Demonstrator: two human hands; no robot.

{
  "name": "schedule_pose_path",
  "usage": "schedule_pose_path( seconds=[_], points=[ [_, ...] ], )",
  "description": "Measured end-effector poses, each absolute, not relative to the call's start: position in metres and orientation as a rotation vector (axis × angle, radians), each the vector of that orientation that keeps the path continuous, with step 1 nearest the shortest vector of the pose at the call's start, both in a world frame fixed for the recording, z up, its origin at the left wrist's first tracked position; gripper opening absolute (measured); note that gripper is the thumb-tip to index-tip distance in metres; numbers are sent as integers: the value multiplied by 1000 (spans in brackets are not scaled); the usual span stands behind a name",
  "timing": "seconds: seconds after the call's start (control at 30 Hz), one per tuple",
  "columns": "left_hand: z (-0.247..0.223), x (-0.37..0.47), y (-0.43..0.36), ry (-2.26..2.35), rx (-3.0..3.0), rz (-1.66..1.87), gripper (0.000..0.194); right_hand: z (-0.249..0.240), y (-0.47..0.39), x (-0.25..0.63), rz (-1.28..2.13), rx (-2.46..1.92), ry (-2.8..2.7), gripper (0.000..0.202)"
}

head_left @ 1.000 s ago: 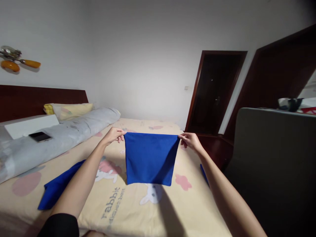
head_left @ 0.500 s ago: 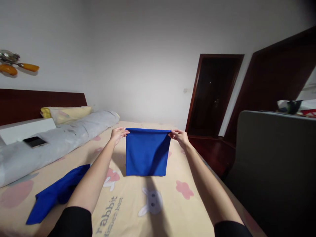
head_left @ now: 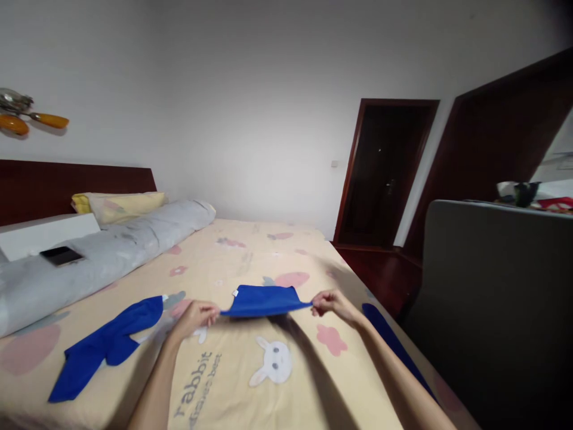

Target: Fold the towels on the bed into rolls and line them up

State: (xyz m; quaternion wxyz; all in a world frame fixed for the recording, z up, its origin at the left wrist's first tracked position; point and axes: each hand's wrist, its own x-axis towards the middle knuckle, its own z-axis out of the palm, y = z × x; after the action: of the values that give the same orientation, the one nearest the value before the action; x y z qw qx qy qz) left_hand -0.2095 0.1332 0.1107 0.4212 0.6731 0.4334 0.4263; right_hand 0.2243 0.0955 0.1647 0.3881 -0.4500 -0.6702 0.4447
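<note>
A blue cloth point(head_left: 264, 300) with a small white tag at its far left corner is stretched between my hands, low over the bed. My left hand point(head_left: 196, 318) pinches its near left corner. The near right corner is in the closed fingers of my right hand point(head_left: 335, 306). The near edge is raised a little and casts a shadow; the far part appears to lie on the sheet. Left of my left forearm, a second blue cloth point(head_left: 110, 337) lies crumpled. Beyond my right forearm a long blue strip of fabric point(head_left: 394, 343) runs along the bed's edge, partly hidden.
The bed sheet point(head_left: 233, 382) is cream with rabbit and strawberry prints. On the left, a phone point(head_left: 61, 255) rests on a long grey roll point(head_left: 134, 239), near a white box point(head_left: 49, 233) and a yellow pillow point(head_left: 128, 206). A dark grey panel point(head_left: 492, 298) stands at the right.
Both hands have come down and closer, lowering the blue cloth from hanging upright to nearly flat over the sheet. The blue strip at right has come into view.
</note>
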Motion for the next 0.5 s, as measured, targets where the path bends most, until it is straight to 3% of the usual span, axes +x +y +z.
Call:
schedule_pose_path(
  seconds=[0.2, 0.33, 0.5],
  points=[
    [15, -210, 73, 1214, 1768, 631, 40, 77, 41, 222, 1407, -1299, -1730, 27],
    [4, -215, 59, 1248, 1869, 549, 35, 37, 23, 225, 1451, -1355, -1688, 24],
    [8, -224, 55, 1260, 1910, 569, 24, 23, 10, 225, 1492, -1395, -1719, 16]
  ],
)
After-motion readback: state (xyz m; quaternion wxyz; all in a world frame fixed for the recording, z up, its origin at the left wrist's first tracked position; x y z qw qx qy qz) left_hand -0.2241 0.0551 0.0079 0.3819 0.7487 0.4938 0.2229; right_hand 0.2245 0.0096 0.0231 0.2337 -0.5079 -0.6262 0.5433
